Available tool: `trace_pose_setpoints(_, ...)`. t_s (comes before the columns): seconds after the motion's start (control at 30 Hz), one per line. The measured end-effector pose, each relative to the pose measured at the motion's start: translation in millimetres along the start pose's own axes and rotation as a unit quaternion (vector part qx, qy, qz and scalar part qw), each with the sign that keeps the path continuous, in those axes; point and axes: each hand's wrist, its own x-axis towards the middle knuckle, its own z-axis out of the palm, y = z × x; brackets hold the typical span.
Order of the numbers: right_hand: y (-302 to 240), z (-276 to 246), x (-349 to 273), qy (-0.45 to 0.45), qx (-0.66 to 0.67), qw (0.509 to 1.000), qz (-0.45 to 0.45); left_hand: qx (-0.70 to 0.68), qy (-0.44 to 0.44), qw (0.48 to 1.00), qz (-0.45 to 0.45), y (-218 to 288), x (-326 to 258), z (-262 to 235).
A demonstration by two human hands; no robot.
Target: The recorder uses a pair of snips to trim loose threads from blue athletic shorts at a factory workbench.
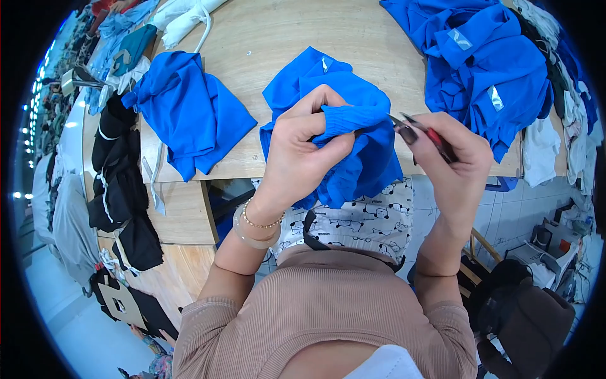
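My left hand [302,151] is closed on a bright blue garment [315,72], with its ribbed edge [355,118] stretched between the fingers and pointing right. The rest of the garment lies bunched on the table's near edge and hangs over it towards my lap. In my right hand [459,148] is a small pair of thread snips [437,138] with red on the handle and dark pointed blades. Its tips point left, close beside the end of the ribbed edge. Whether the blades touch the fabric, I cannot tell.
Another blue garment [192,114] lies to the left on the wooden table [297,28]. A heap of blue garments [483,72] covers the far right. Tied black cloth [117,174] sits along the left. A dark chair [527,322] stands at the lower right.
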Motion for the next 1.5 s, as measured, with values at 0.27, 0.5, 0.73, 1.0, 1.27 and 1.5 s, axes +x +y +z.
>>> trace_pose_setpoints(0.27,4.0,1.9,-0.4,-0.016,-0.118,0.993,-0.007,0.005,0.012,1.0,0.009,0.7,0.5,-0.2)
trace_pose_setpoints(0.5,-0.3,2.1,-1.7,-0.023,-0.103,0.994,0.003,0.026,0.014,0.999,0.024,0.1,1.0,0.5)
trace_pose_setpoints(0.73,-0.8,2.4,-1.4,-0.021,-0.118,0.993,0.001,0.03,0.013,0.999,0.024,-0.4,0.4,0.2)
trace_pose_setpoints(1.0,-0.1,1.0,-3.1,-0.012,-0.083,0.996,0.007,0.021,0.01,0.999,0.024,1.7,0.3,0.5)
trace_pose_setpoints(1.27,-1.0,1.6,-2.0,-0.022,-0.115,0.993,0.007,0.028,0.007,0.999,0.017,0.2,-0.3,-0.8)
trace_pose_setpoints(1.5,-2.5,1.4,-1.0,-0.055,-0.086,0.994,0.034,0.025,0.006,0.999,0.034,-3.6,-0.8,0.0)
